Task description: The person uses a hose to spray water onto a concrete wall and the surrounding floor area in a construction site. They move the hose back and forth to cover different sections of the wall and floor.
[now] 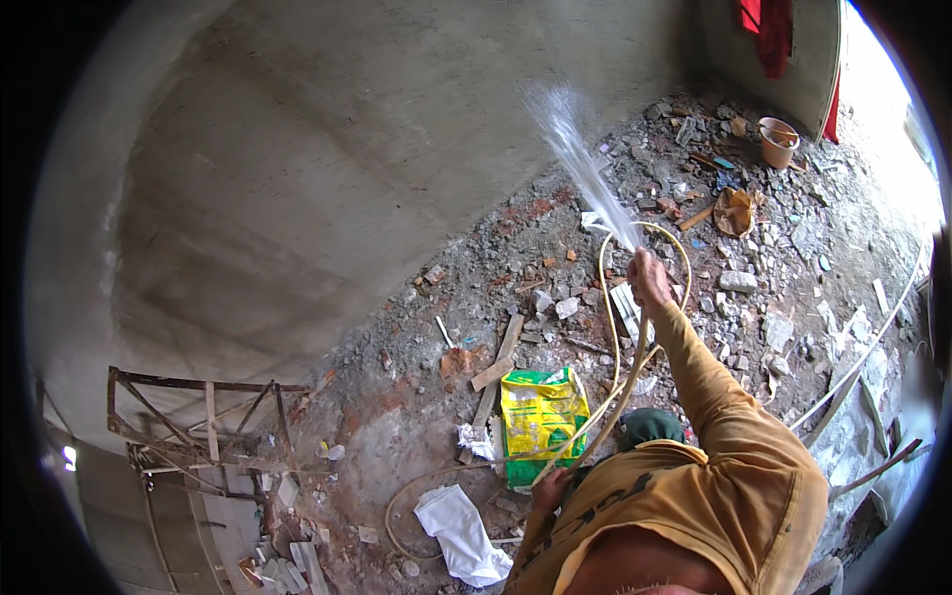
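Observation:
My right hand, its arm stretched out in a tan sleeve, is closed round the end of a pale yellow hose. A spray of water fans from that end toward the grey plastered wall. Lower down, close to my body, my left hand grips the same hose; its fingers are partly hidden. The hose loops beside my right hand, and a further length curves over the ground on the left. Behind the hose lies a yellow and green sack.
Broken bricks and rubble cover the ground. A white sack lies at the lower left, near a rusty metal frame. At the far right stand a pinkish bucket and hanging red cloth. Loose planks lie amid the debris.

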A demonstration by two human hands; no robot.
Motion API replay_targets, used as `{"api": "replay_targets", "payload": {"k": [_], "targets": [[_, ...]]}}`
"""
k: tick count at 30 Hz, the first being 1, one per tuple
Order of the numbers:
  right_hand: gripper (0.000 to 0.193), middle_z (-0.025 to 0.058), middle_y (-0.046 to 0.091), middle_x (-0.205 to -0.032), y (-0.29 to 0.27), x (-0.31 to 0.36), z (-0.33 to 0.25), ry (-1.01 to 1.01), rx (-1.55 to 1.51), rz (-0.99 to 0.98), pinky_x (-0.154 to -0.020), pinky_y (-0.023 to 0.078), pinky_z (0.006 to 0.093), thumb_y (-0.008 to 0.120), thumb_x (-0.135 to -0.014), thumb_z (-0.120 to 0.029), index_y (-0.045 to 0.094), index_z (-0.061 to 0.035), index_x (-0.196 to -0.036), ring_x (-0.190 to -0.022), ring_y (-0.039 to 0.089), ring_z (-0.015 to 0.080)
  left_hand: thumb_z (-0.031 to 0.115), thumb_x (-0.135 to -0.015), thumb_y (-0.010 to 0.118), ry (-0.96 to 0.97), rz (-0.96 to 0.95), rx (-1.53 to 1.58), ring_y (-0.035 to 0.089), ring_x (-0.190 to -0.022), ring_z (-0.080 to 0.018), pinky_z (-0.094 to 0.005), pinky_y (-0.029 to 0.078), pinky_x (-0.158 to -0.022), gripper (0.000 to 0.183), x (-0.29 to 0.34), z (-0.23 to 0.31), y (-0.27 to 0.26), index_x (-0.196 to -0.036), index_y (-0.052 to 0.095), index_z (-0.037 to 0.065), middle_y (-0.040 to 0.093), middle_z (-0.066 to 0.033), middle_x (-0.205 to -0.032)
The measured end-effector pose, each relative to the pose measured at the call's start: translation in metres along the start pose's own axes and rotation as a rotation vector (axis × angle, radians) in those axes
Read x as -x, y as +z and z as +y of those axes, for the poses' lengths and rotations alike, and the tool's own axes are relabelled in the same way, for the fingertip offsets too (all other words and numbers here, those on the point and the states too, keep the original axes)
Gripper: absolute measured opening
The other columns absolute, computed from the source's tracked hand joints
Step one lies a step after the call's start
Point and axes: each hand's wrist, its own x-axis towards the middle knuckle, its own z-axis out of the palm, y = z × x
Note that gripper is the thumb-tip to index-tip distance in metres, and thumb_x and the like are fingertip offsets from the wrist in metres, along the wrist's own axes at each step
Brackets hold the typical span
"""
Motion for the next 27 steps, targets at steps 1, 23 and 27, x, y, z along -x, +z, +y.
{"api": "replay_targets", "payload": {"k": [1,23,27], "targets": [[0.045,-0.0049,0.032,-0.047,0.015,0.004,-0.004,-0.112,0.046,-0.019,-0.032,0.022,0.0241,0.031,-0.088,-0.047,0.042,-0.0114,-0.063,-0.035,0.028,0.0070,0.040,-0.077,0.056,-0.002,-0.020,-0.006,0.058,-0.087,-0.0294,-0.0367,0.045,-0.074,0.035,0.003,-0.006,0.001,-0.099,0.061,0.013,0.060,-0.0147,-0.092],[0.040,-0.0024,0.037,-0.047,0.139,0.095,0.113,0.279,0.070,-0.091,-0.031,0.023,0.0281,0.034,-0.082,-0.045,0.044,-0.0119,-0.063,-0.033,0.032,0.0108,0.035,-0.082,0.053,0.002,-0.061,0.096,0.058,-0.083,-0.0298,-0.0361,0.044,-0.073,0.032,0.096,-0.144,-0.065,-0.094,0.059,0.006,0.060,-0.0147,-0.086],[0.042,0.0003,0.036,-0.045,0.193,0.138,0.139,0.265,0.090,-0.154,-0.031,0.023,0.0302,0.035,-0.081,-0.043,0.047,-0.0087,-0.062,-0.033,0.033,0.0135,0.033,-0.081,0.055,-0.008,-0.054,0.126,0.059,-0.085,-0.0286,-0.0356,0.045,-0.074,0.031,0.122,-0.194,-0.075,-0.097,0.059,0.007,0.061,-0.0148,-0.089]]}}
